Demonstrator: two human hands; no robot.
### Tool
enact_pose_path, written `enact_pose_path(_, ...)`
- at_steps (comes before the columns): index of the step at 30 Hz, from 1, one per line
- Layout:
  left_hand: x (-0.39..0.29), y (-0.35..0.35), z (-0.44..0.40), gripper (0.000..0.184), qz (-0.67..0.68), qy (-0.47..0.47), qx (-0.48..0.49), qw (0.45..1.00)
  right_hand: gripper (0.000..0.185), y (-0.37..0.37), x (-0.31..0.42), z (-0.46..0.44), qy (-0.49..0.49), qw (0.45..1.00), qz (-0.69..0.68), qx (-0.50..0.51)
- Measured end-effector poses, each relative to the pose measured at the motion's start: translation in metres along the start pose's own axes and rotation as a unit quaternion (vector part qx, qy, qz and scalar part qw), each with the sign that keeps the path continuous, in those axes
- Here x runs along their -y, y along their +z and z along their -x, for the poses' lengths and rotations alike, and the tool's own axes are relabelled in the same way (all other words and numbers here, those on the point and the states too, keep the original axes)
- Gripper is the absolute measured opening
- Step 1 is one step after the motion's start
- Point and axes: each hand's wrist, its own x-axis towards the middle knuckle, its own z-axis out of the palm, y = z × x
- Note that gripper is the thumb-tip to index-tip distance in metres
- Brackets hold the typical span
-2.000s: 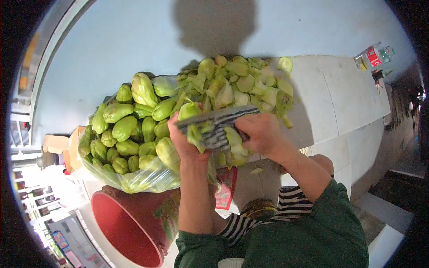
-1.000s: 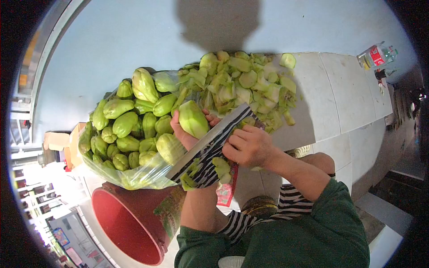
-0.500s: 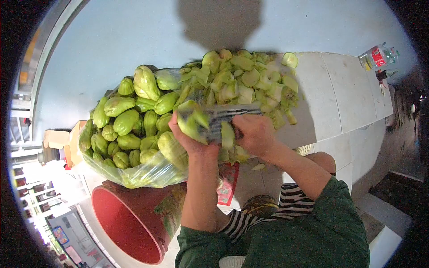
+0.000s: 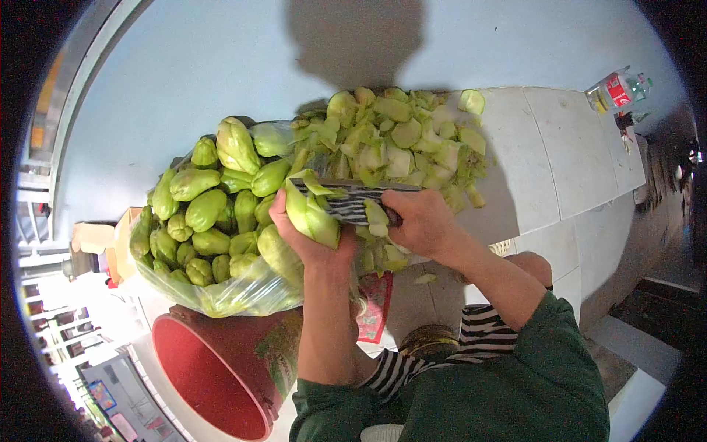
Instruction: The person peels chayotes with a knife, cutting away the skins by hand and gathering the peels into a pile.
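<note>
In my left hand is a partly peeled green chayote, with the fingers closed round it. A strip of peel stands loose along its upper side. My right hand grips a broad knife with black-and-white zebra stripes on its blade. The blade lies against the chayote's right side. A pale green slice sits beside the knife near my right fingers. The knife's handle is mostly covered by my hand.
A clear plastic bag full of whole chayotes lies at the left. Peelings are heaped on the tiles ahead, by the wall. Below the bag lies a red bucket; a plastic bottle lies far right.
The blade, blurred before, now shows sharply against the chayote. The chayote has turned a little in my left hand, and the peel on its upper side has shifted.
</note>
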Motion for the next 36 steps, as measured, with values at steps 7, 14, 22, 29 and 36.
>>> enact_pose_path(7, -0.004, -0.021, -0.005, 0.041, -0.003, -0.062, 0.086, 0.994, 0.018, 0.001, 0.000, -0.001, 0.006, 0.999, -0.045, -0.014)
enact_pose_path(14, -0.005, -0.006, -0.005, 0.046, 0.019, -0.045, -0.046, 0.998, 0.024, -0.003, -0.010, -0.003, 0.079, 0.996, -0.012, 0.043)
enact_pose_path(22, -0.010, -0.050, -0.026, 0.054, 0.000, -0.057, 0.103, 0.993, 0.026, 0.000, -0.004, 0.007, -0.202, 0.978, 0.037, -0.037)
enact_pose_path(29, -0.010, -0.032, -0.019, 0.067, 0.074, -0.139, 0.122, 0.980, 0.019, 0.004, -0.004, 0.012, -0.233, 0.967, 0.102, -0.026)
enact_pose_path(36, -0.013, -0.027, -0.020, 0.059, 0.041, -0.062, 0.119, 0.990, 0.026, 0.002, -0.006, 0.013, -0.223, 0.973, 0.040, -0.054)
